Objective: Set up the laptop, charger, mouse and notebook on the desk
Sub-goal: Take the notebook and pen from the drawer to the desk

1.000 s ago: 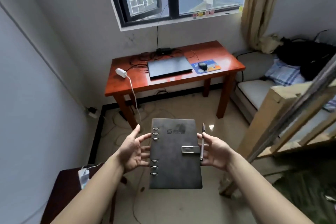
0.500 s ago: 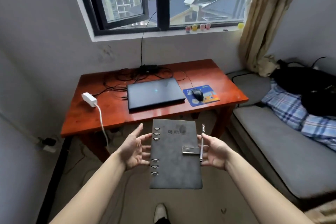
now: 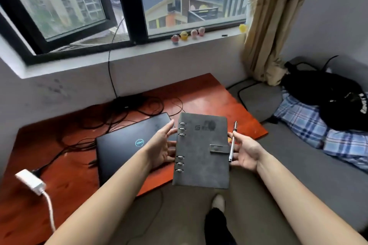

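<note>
"Look, the desk is much closer now than a moment ago. The person has walked right up to it."

"What are they carrying?"

"A grey notebook. The left hand presses flat on the ring side, fingers spread. The right hand holds the other edge, and a pen too. So the notebook is squeezed between both hands, up in the air over the desk's front edge."

"Is the other stuff there?"

"The laptop lies shut on the desk. A white charger sits at the left edge. I can't see the mouse; the notebook may be hiding it."

"So what's next?"

"I think the notebook just needs putting down."
</note>
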